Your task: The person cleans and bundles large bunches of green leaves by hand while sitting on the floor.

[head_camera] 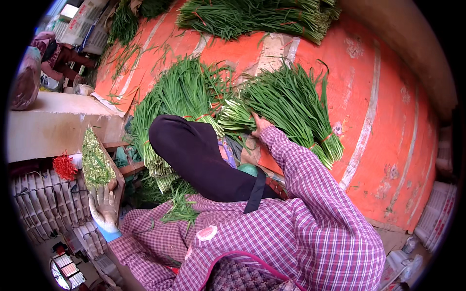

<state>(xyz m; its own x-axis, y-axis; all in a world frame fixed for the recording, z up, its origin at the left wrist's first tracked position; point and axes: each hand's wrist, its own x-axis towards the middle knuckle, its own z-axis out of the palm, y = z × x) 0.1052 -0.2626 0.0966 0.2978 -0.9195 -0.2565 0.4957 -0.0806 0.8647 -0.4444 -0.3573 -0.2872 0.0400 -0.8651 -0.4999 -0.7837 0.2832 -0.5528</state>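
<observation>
My left hand (104, 208), in a dirty pale glove with a blue cuff, has its fingers extended at the near end of a narrow wooden tray (119, 183) holding chopped green and pale stem pieces (95, 160). My right hand (263, 124) is at a banded bundle of garlic chives (238, 114), thumb and finger at its side near the orange band; the other fingers are partly hidden. Beside it lie banded chives (291, 102) with pale ends towards me. More upright bundles (185, 87) stand left of it, behind my dark-clad knee (182, 145).
Orange sheeting (393, 127) with pale strips covers the surface ahead. A pile of banded chives (255, 18) lies at the far side. A pale ledge (65, 127), red ties (64, 166) and plastic crates (43, 203) are at left. Another person (58, 58) is at far left.
</observation>
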